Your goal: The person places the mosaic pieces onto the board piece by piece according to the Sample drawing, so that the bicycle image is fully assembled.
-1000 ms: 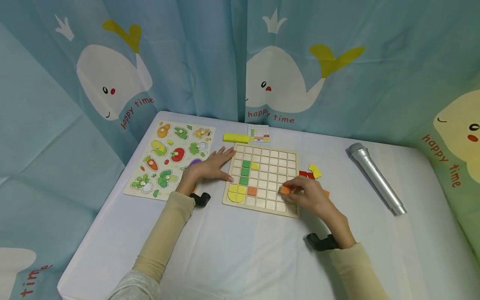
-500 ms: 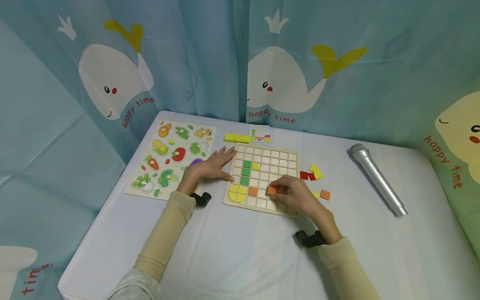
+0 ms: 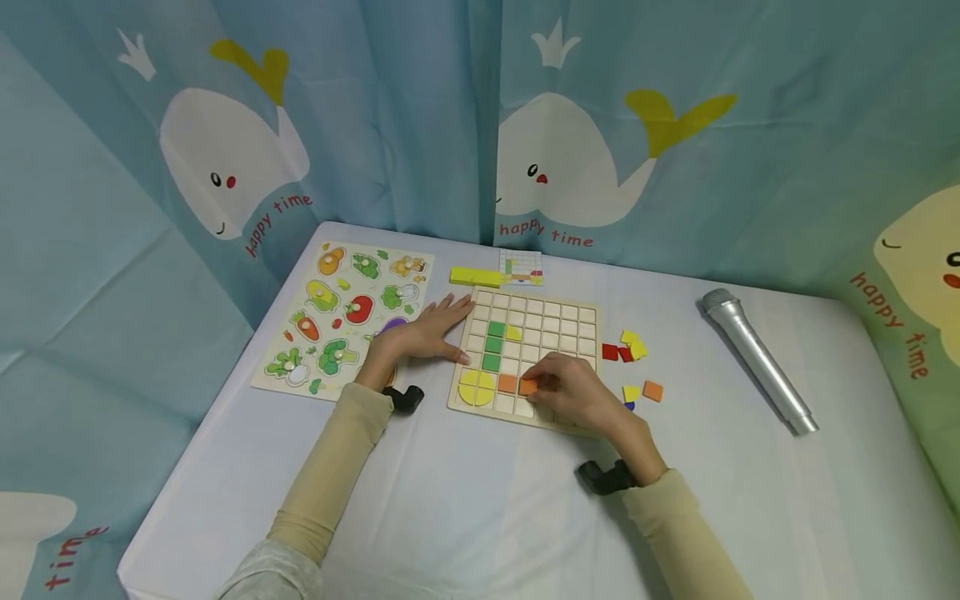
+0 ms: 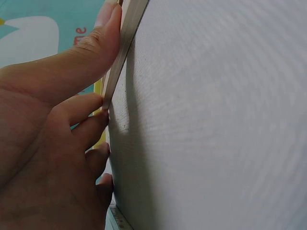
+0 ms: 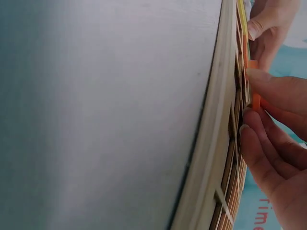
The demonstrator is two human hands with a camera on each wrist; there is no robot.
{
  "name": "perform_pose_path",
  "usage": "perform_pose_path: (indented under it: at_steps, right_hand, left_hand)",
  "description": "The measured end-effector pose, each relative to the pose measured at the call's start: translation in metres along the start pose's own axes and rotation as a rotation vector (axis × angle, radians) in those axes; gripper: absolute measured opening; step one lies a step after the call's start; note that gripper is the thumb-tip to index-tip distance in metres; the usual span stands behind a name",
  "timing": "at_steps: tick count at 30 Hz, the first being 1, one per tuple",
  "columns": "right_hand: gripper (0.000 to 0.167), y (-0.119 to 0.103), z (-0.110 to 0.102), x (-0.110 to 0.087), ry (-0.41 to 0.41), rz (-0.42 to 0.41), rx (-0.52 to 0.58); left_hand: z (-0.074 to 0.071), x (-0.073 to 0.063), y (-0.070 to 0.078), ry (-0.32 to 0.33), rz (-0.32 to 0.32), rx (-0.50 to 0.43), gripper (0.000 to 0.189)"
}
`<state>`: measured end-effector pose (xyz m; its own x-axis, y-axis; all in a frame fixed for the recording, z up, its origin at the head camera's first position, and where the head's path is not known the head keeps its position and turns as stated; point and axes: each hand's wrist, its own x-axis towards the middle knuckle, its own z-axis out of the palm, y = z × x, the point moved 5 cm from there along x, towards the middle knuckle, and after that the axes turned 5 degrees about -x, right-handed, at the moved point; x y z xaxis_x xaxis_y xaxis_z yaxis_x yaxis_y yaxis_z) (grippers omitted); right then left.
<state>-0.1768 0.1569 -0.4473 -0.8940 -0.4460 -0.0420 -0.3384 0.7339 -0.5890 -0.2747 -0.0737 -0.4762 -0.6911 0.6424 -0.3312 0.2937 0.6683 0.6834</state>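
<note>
A wooden grid board (image 3: 534, 310) lies mid-table, with green square tiles (image 3: 493, 343), a yellow quarter-round tile (image 3: 513, 333), a yellow circle of pieces (image 3: 476, 387) and one orange tile (image 3: 507, 383) in its cells. My right hand (image 3: 572, 387) pinches a second orange square tile (image 3: 528, 387) between thumb and fingers, close over the cell right of the first. In the right wrist view that pinched tile (image 5: 255, 96) stands at the board's surface. My left hand (image 3: 426, 333) rests spread along the board's left edge, thumb and fingertips touching the rim (image 4: 125, 48).
Loose red tiles (image 3: 611, 352), yellow tiles (image 3: 633, 345) and an orange tile (image 3: 653, 391) lie right of the board. A silver microphone (image 3: 761, 362) is farther right. A vegetable puzzle (image 3: 341, 321) lies left; a yellow block (image 3: 475, 277) and a pattern card (image 3: 521, 267) sit behind the board.
My right hand has carried the orange tile leftward across the board, up beside the orange tile in the grid. The left hand has stayed at the board's edge.
</note>
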Motion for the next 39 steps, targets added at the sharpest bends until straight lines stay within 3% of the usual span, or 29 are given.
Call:
perform_pose_path:
  at_steps: [9, 16, 29, 39]
  right_hand:
    - [0.022, -0.001, 0.003, 0.003, -0.012, 0.009, -0.026]
    - [0.021, -0.001, -0.001, -0.001, 0.037, -0.005, -0.030]
    - [0.019, 0.025, -0.027, -0.031, 0.141, 0.024, 0.004]
    - [0.020, 0.048, -0.053, -0.057, 0.214, 0.113, -0.095]
  left_hand:
    - [0.000, 0.000, 0.001, 0.003, -0.007, -0.005, 0.106]
    - [0.000, -0.001, 0.000, 0.011, -0.008, -0.001, 0.105]
    - [0.001, 0.000, -0.001, 0.006, -0.005, -0.005, 0.105]
    - [0.001, -0.001, -0.002, 0.009, 0.003, -0.002, 0.106]
